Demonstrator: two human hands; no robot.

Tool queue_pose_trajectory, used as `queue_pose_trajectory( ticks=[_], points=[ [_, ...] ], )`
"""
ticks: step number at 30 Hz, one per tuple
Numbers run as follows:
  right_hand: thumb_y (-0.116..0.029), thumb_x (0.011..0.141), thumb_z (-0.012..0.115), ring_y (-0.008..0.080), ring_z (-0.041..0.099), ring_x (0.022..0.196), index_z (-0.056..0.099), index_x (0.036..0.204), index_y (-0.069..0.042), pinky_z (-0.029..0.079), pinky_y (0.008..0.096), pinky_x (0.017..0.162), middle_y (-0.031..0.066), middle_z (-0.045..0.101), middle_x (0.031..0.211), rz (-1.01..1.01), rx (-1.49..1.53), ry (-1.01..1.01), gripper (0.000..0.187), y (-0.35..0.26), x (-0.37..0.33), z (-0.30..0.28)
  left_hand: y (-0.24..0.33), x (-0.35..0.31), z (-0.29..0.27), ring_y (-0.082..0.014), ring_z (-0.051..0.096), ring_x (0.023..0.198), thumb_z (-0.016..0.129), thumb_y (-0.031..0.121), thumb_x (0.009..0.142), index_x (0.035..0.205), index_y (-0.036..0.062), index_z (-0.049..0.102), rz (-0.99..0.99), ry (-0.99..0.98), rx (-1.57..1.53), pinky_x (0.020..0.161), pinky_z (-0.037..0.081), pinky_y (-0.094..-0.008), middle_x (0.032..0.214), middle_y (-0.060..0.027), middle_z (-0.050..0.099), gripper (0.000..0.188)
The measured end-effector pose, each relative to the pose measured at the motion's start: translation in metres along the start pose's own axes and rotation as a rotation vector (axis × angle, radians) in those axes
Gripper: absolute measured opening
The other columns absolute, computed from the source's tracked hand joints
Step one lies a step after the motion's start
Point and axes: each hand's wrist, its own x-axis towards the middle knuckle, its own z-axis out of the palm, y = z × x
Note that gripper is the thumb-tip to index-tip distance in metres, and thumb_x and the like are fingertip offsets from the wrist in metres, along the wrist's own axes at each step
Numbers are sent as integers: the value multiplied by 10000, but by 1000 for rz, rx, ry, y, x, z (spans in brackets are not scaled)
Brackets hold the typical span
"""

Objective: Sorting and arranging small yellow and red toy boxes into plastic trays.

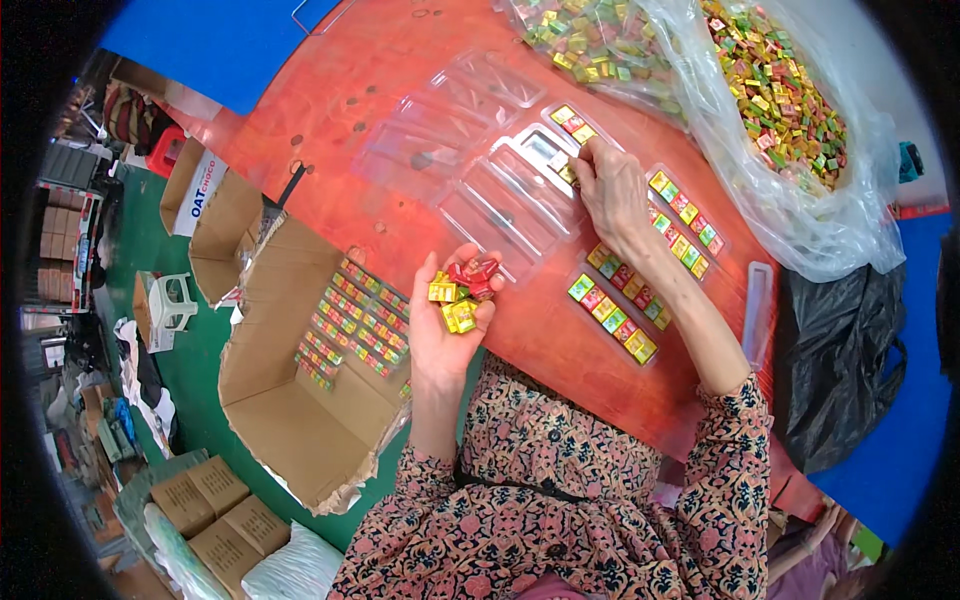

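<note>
My left hand (440, 345) is palm up and cupped, holding several small wrapped candies (460, 314), yellow and red. Above the red table, my right hand (617, 195) has its fingers pinched at a yellow candy (569, 173) in a narrow clear tray, which also carries candies (573, 123) at its far end. Beside it lie empty clear plastic trays (490, 222) with long compartments. To the right and under my right forearm are trays filled with candy rows, including a near filled tray (612, 320) and a right-hand filled tray (687, 211).
A large clear bag (868, 200) of loose candies stands at the table's right edge, above a black plastic bag (835, 370). An open cardboard box (290, 425) at the left holds filled trays (360, 315). A white stool (172, 302) stands on the green floor.
</note>
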Motion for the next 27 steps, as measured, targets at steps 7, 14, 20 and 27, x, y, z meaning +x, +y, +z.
queue_pose_trajectory(
  ticks=[7,14,20,27],
  points=[
    [-113,808,616,336,637,694,638,824,31,480,399,626,219,631,738,-52,2,-94,147,-5,0,-10,-1,0,5,-319,604,881,401,393,960,1132,20,566,2,34,-3,559,541,-310,1133,-214,577,442],
    [-101,810,622,214,650,707,652,870,17,501,334,629,128,650,818,-124,378,-404,135,-56,-30,-17,-3,-2,15,-308,631,868,414,407,955,1131,14,567,51,170,56,632,581,-389,1062,-187,618,457],
    [-56,724,616,269,637,655,640,805,-6,517,363,551,107,611,882,-667,112,-458,98,-84,-53,-11,-2,-2,4,-192,645,827,481,375,937,1011,73,604,75,145,0,725,555,-364,907,-62,659,334],
    [-58,669,623,283,647,677,624,777,-27,511,390,534,119,590,920,-717,-121,-547,112,-96,-58,-4,-6,3,8,-160,645,852,497,359,931,1041,90,607,137,277,124,717,547,-322,937,-36,661,310]
  ],
)
